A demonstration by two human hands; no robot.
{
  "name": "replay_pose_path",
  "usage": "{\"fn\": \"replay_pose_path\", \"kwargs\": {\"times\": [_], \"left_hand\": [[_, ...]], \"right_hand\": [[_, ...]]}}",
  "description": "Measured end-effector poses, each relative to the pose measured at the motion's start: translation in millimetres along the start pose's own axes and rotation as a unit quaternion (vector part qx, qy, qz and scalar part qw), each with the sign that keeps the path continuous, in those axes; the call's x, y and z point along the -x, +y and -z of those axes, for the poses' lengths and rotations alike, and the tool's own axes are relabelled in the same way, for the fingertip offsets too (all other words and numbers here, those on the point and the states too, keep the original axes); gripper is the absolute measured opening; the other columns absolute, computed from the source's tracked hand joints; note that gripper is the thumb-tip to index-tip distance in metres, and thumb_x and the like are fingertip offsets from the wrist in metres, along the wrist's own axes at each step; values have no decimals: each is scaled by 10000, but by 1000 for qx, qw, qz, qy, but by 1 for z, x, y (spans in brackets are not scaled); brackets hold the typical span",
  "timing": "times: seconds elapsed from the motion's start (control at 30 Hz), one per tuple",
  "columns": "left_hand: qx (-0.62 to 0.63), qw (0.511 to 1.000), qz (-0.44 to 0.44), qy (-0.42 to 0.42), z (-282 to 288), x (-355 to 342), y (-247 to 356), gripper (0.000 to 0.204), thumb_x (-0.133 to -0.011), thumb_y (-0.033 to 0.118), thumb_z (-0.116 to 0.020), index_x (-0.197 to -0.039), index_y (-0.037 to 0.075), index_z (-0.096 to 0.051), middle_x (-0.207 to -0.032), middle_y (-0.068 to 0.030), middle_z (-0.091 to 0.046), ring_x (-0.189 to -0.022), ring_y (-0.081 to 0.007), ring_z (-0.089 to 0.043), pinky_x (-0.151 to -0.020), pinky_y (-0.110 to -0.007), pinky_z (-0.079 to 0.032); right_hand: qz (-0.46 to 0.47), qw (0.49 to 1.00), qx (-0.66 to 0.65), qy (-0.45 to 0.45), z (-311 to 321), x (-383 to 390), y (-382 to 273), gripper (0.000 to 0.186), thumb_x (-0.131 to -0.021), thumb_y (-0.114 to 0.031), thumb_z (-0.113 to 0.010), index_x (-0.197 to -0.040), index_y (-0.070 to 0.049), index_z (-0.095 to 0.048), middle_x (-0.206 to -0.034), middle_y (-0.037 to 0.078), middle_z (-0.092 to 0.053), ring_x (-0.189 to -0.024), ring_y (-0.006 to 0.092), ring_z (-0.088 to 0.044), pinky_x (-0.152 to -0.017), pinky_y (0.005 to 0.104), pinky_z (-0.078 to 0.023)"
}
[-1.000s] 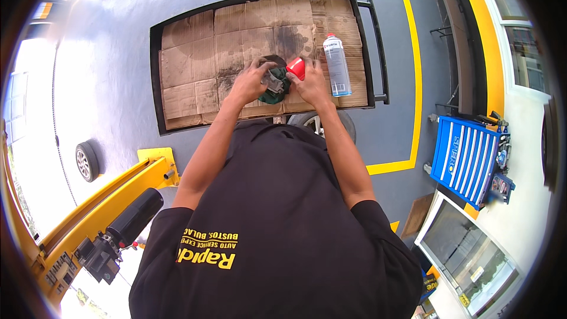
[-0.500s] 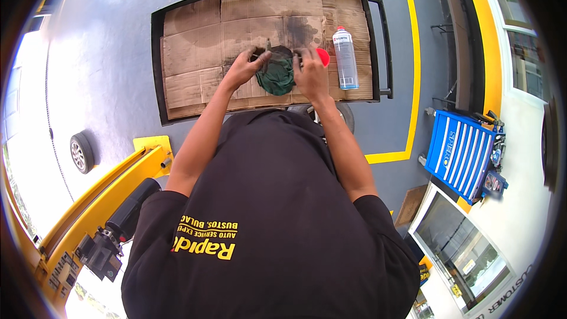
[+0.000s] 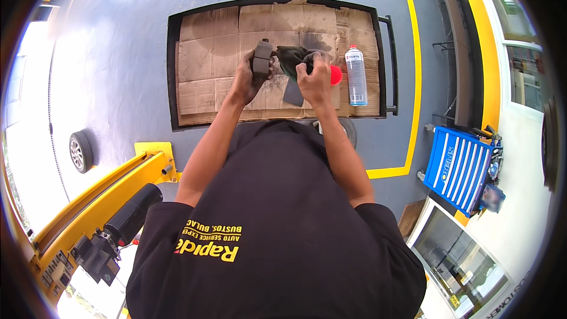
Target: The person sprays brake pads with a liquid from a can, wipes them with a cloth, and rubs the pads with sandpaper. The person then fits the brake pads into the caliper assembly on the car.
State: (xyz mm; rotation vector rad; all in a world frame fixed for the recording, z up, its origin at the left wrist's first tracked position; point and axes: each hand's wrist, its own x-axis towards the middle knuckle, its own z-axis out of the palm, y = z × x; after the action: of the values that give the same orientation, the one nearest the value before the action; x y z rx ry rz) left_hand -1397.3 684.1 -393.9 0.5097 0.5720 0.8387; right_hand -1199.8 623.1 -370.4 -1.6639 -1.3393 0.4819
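Observation:
A dark grey brake pad point(image 3: 262, 60), with a groove across its face, is held up by my left hand point(image 3: 248, 80), fingers wrapped behind it. To its right, my right hand point(image 3: 315, 78) pinches a bunched dark green cloth point(image 3: 292, 58), which hangs toward the pad. Under my right hand, a flat dark grey piece point(image 3: 292, 93) lies on the cardboard point(image 3: 207, 71); I cannot tell what it is. Beside that hand's outer edge sits a round red thing point(image 3: 336, 75), partly covered by the hand. A white and blue spray can point(image 3: 356, 77) with a red top is further right.
The cardboard lines a black-framed cart top point(image 3: 172, 71) with a handle point(image 3: 390, 65) on its right. A wheel shows partly below the cart. A yellow lift arm point(image 3: 112, 186) stands at lower left, a blue tool cabinet point(image 3: 459, 168) at right, and a loose wheel point(image 3: 81, 152) far left.
My left hand has lifted and turned the brake pad face up into view. The cloth has come up off the cardboard in my right hand, uncovering the flat grey piece. The whole view has shifted slightly.

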Motion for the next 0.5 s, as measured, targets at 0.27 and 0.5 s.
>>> {"fn": "replay_pose_path", "kwargs": {"times": [0.27,0.5], "left_hand": [[-134,987,-73,53,-41,5,-10,463,-1123,354,-306,-1389,59,-544,-1281,-91,-634,-1189,-209,-623,-1014,-360,-512],[-112,974,-27,193,-24,5,-20,462,-1123,363,-297,-1320,51,-574,-1114,-74,-671,-955,-176,-651,-819,-315,-536]], "right_hand": [[211,977,-19,-33,-36,-7,-47,192,-962,-196,-667,-1051,-33,-615,-1104,211,-566,-1033,438,-539,-931,503,-445],[164,983,-72,-49,-53,5,-38,181,-1009,-156,-605,-1127,-20,-596,-1066,211,-599,-1009,438,-589,-877,515,-473]]}}
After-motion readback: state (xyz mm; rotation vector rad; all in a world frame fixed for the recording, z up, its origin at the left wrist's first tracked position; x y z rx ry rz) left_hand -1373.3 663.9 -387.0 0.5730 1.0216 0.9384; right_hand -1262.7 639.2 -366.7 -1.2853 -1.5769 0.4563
